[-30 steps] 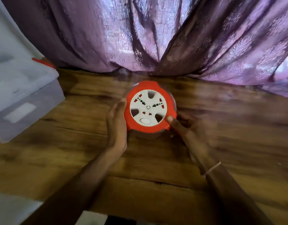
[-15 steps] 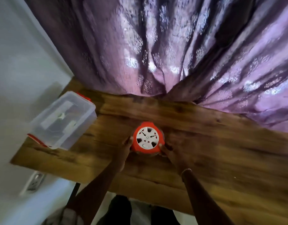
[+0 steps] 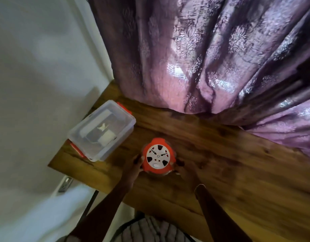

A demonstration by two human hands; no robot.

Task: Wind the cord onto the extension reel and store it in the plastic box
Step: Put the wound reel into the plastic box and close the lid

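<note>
With no loose cord in sight, both hands, left hand (image 3: 133, 165) and right hand (image 3: 184, 170), clamp their fingers on the extension reel (image 3: 158, 157) standing on the desk (image 3: 229, 163), so storing seems next: opening the lidded plastic box (image 3: 101, 130) nearby.

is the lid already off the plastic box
No, the clear lid sits closed on the plastic box, left of the reel.

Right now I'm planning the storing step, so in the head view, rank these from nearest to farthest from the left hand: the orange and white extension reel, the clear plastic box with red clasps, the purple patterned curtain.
1. Orange and white extension reel: touching the left hand, on its right.
2. Clear plastic box: lid on, at the table's left end.
3. Purple patterned curtain: behind the table, farthest.
</note>
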